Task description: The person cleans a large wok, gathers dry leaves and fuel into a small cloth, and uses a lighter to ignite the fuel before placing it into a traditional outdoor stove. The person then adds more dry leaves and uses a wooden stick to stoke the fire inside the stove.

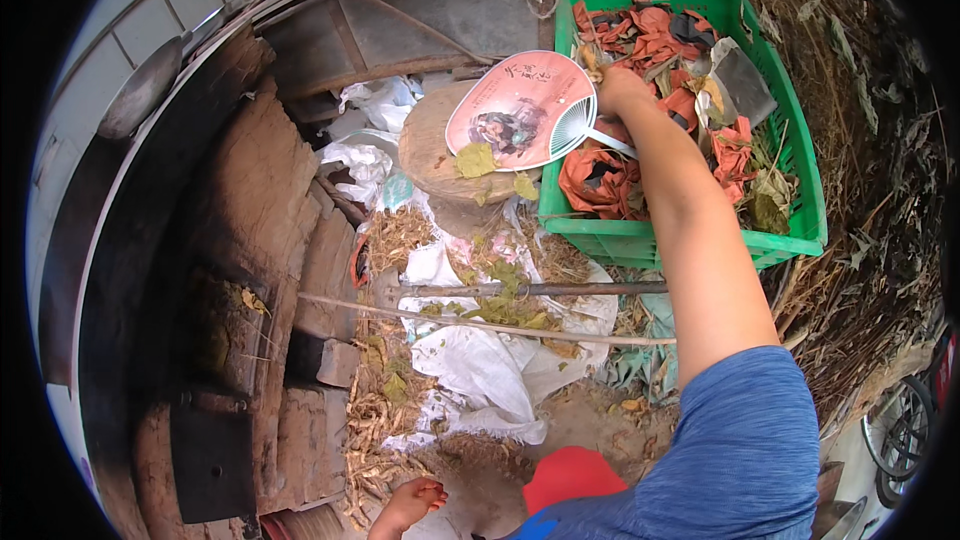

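Observation:
My right hand (621, 90) reaches into the green plastic crate (814, 187), at its left side. Its fingers touch dried leaves (590, 61) there, and whether they grip them is hard to tell. Crumpled red paper (656, 34) and dry leaves fill the crate. Beside that hand, a pink hand fan (517, 109) with a white handle lies across a round wooden block (431, 139) and the crate's edge. Low in the view, my left hand (416, 502) hangs over the ground with fingers loosely curled, holding nothing that shows.
A brick stove (262, 157) with a dark opening stands at left. A wooden stick (480, 324) and a dark pole (525, 289) cross the middle above white woven sacking (480, 375) and leaf litter. Dry brushwood (877, 127) is piled at right, near a bicycle wheel (900, 427).

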Motion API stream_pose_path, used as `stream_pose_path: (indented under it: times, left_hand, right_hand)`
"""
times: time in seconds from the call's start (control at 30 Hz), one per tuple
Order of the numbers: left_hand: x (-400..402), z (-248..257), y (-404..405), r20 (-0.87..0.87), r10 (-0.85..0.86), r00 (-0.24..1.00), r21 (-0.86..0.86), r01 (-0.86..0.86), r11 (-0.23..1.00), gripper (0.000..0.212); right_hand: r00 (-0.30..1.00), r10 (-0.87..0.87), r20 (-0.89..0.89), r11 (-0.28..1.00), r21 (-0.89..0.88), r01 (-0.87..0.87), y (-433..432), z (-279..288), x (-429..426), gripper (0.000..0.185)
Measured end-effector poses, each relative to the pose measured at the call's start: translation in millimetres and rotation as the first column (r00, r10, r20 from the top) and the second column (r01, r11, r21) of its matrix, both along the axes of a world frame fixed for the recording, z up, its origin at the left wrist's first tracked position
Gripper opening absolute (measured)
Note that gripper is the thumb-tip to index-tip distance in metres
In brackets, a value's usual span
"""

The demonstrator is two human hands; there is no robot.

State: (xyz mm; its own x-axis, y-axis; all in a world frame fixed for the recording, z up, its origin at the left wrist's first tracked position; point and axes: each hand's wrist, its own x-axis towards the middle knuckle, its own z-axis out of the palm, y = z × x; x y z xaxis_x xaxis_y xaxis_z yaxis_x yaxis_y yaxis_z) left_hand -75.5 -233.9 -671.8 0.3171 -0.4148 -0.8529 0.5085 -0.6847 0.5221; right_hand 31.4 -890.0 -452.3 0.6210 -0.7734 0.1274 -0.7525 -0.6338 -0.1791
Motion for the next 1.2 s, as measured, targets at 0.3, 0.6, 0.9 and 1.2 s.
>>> stream_pose_path:
  times: [0.3,0.6,0.9,1.2]
  left_hand:
    - [-0.9,-1.0,5.0,0.005,-0.007,1.0,-0.025,0.007,1.0,0.026]
    - [10.4,-3.9,2.2,0.045,-0.105,0.993,-0.055,0.108,0.993,0.023]
    - [14.9,0.3,16.7,0.05,-0.042,0.998,-0.128,0.048,0.991,0.02]
    - [9.2,-0.5,33.1,0.063,-0.094,0.994,-0.302,0.109,0.947,0.017]
  right_hand:
    - [0.839,-0.059,0.541,0.994,-0.042,0.097,-43.1,35.2,-26.4,0.052]
    - [0.457,0.224,0.861,0.956,-0.286,0.07,-27.6,114.0,-29.1,0.048]
    - [0.148,-0.169,0.974,0.882,0.217,-0.419,65.7,147.7,-59.1,0.031]
    - [0.277,-0.464,0.841,0.496,0.506,-0.705,217.7,22.0,-123.4,0.033]
